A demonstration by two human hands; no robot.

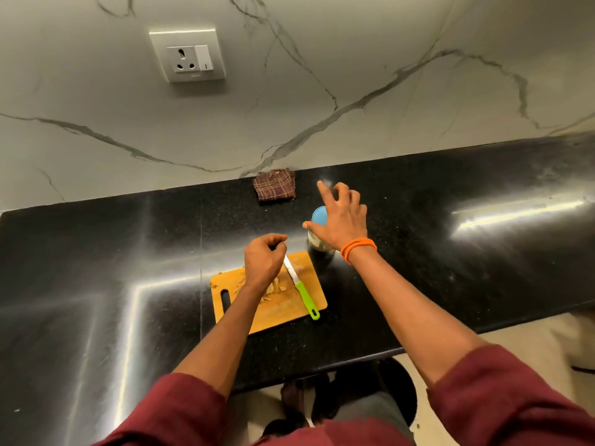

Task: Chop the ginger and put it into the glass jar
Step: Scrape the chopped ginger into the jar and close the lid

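Observation:
Pale chopped ginger pieces (273, 289) lie on a wooden cutting board (283, 309) near the counter's front. A knife with a green handle (306, 299) rests on the board to the right of the ginger. Behind the board stands a glass jar (317, 243) with a blue lid (318, 215) on it. My right hand (339, 220) hovers over the jar with fingers spread, covering part of the lid. My left hand (262, 259) hangs above the board's far edge, fingers loosely curled, holding nothing that I can see. My left forearm hides part of the ginger.
The black stone counter (128, 252) runs left and right. A folded brown checked cloth (274, 188) lies against the marble wall behind the jar. A wall socket (188, 56) sits high on the wall. The counter's front edge steps back at right.

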